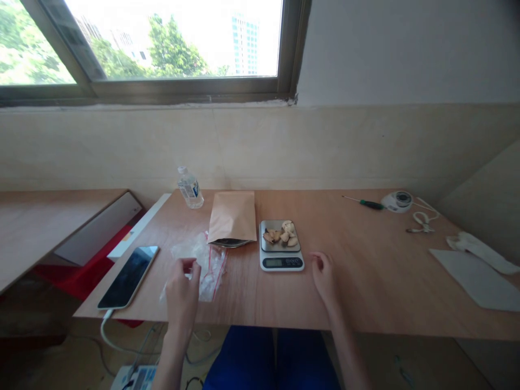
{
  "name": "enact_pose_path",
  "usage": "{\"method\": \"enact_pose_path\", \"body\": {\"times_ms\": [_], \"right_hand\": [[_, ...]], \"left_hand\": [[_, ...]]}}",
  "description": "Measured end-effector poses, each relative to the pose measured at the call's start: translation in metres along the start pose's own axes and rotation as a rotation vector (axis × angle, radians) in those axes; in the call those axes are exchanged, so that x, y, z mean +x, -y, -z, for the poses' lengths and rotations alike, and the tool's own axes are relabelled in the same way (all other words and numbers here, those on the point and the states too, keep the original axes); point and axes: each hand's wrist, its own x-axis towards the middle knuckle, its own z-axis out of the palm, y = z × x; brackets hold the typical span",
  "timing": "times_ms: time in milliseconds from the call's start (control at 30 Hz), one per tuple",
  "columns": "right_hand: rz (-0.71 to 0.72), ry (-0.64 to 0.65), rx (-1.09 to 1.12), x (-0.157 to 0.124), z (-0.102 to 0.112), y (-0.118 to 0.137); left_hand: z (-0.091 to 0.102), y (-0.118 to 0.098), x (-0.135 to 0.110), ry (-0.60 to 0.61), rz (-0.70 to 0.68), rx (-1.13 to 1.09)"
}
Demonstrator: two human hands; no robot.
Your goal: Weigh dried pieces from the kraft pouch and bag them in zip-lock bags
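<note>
In the head view, the scale (282,266) bearing dried pieces (284,235) sits between your hands, just beside your loosely curled right hand (324,270). Your left hand (182,279) curls over plastic bags (209,279); I cannot tell whether it grips them.

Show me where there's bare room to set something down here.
Bare wooden tabletop lies between the right hand and flat pale sheet, and behind the white-and-silver scale. Crowded: the left side, with left hand, crinkled clear plastic bag, brown paper pouch and black-screened phone.
</note>
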Motion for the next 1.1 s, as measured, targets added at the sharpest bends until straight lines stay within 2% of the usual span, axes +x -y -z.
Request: {"method": "enact_pose_path", "body": {"times_ms": [133, 267, 367, 467, 533, 633, 867, 1000, 1100], "right_hand": [[0.021, -0.027, 0.009, 0.000, 0.000, 0.000], [0.086, -0.059, 0.003, -0.003, 0.002, 0.011], [0.244, -0.026, -0.076, -0.001, -0.002, 0.035], [0.440, 0.110, -0.212, 0.006, -0.014, 0.064], [0.505, 0.180, -0.313, 0.013, -0.025, 0.080], [0.536, 0.222, -0.423, 0.022, -0.041, 0.088], [0.569, 0.233, -0.480, 0.033, -0.061, 0.077], [0.564, 0.215, -0.479, 0.039, -0.065, 0.082], [0.503, 0.153, -0.386, 0.037, -0.058, 0.085]], "left_hand": [[0.023, -0.025, -0.001, -0.131, -0.006, -0.014], [0.021, -0.042, -0.011, -0.219, -0.025, -0.090], [0.006, -0.047, -0.023, -0.134, -0.060, -0.177], [-0.007, -0.050, -0.034, -0.042, -0.075, -0.240], [-0.009, -0.051, -0.039, -0.015, -0.070, -0.264], [-0.007, -0.049, -0.042, -0.008, -0.061, -0.276], [-0.004, -0.038, -0.039, 0.012, -0.093, -0.261], [-0.006, -0.039, -0.040, 0.023, -0.097, -0.271], [-0.005, -0.039, -0.042, 0.046, -0.089, -0.288]]}}
